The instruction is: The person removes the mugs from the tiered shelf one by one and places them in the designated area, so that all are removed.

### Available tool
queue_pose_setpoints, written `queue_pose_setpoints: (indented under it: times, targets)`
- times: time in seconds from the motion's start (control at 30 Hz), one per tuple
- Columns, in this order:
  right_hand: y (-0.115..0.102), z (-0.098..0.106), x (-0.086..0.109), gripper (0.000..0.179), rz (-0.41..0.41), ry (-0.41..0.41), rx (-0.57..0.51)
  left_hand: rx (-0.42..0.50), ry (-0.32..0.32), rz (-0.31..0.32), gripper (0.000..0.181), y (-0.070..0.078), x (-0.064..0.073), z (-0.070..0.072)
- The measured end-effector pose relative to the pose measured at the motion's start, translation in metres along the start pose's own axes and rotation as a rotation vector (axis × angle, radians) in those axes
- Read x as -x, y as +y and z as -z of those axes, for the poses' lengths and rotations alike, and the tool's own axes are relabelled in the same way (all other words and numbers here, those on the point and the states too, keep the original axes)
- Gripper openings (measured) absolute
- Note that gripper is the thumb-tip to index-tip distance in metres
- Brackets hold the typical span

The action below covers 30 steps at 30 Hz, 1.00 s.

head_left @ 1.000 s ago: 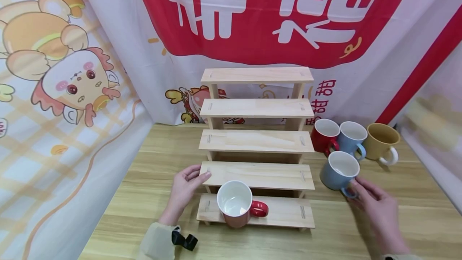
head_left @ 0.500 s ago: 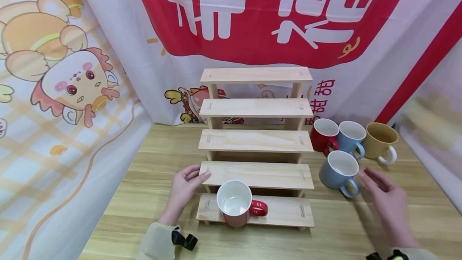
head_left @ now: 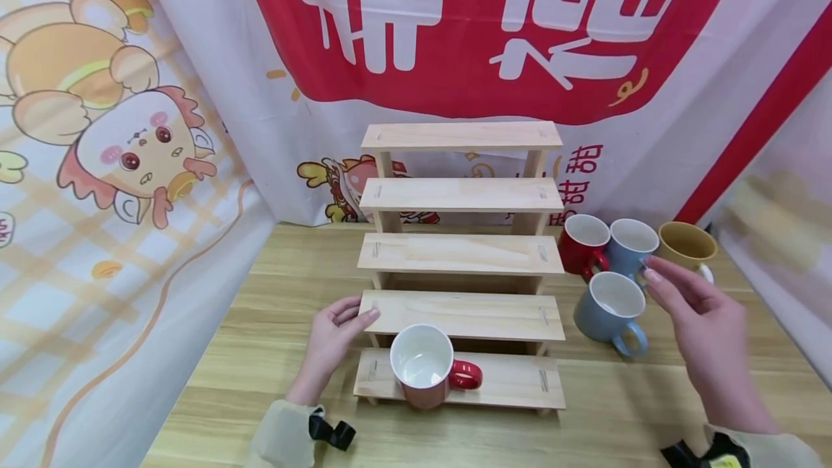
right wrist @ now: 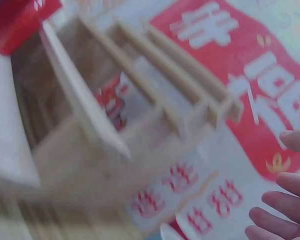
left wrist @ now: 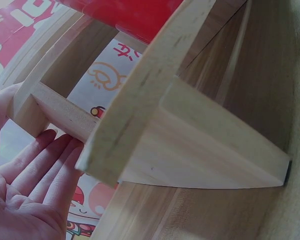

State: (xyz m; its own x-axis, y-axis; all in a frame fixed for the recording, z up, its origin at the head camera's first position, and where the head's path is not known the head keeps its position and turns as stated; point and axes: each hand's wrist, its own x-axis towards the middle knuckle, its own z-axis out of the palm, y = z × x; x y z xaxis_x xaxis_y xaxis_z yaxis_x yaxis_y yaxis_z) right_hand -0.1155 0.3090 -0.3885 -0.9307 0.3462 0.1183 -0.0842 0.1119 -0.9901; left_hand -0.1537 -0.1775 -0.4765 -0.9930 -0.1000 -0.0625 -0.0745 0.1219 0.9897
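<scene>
My left hand (head_left: 334, 341) grips the left end of a stepped wooden display stand (head_left: 461, 255), thumb on top of the second step from the front. In the left wrist view its fingers (left wrist: 55, 172) reach under the board. A red mug with a white inside (head_left: 425, 396) stands on the lowest step, handle to the right. My right hand (head_left: 711, 338) is at the mugs on the right, fingertips over the handle of the rear light-blue mug (head_left: 627, 251); whether they touch it is unclear. Below it stands a grey-blue mug (head_left: 598, 316), handle towards the front right.
Another red mug (head_left: 573, 255) stands close to the stand's right side. A mustard mug with a white handle (head_left: 679, 244) is at the far right, partly behind my right hand. Printed cloth (head_left: 455, 85) hangs behind and along both sides of the wooden table (head_left: 260, 352).
My right hand has let go of the grey-blue mug's handle and moved up and back to the rear light-blue mug. The left hand and the stand have stayed in place.
</scene>
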Motion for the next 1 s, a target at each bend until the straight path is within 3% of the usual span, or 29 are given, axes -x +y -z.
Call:
queue_pose_setpoints:
  times: [0.37, 0.67, 0.83, 1.0]
  targets:
    - [-0.029, -0.058, 0.026, 0.036, 0.135, -0.241, 0.169, -0.023, 0.006, -0.007, 0.053, -0.003, -0.002, 0.0]
    - [-0.03, -0.09, 0.047, 0.023, 0.203, -0.451, 0.126, -0.01, 0.005, 0.006, 0.054, 0.0, 0.0, 0.0]
    - [-0.022, -0.101, 0.059, 0.018, 0.197, -0.563, 0.058, -0.007, 0.008, 0.004, 0.053, 0.0, 0.0, 0.0]
    - [-0.013, -0.111, 0.069, 0.016, 0.196, -0.65, 0.055, -0.002, 0.005, 0.005, 0.052, -0.001, -0.001, 0.0]
